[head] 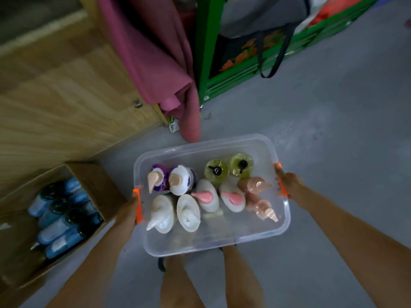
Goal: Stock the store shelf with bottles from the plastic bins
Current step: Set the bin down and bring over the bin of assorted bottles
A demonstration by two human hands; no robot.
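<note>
Holding up a clear plastic bin of pump bottles, left grip and right grip each curl around its orange handles.

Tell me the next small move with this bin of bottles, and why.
Probably carry the clear bin level toward the shelf before picking anything. The left hand and right hand both grip its orange handles, so neither is free to pick, and the pump bottles stand loosely inside, where a tilt could topple them.
</note>
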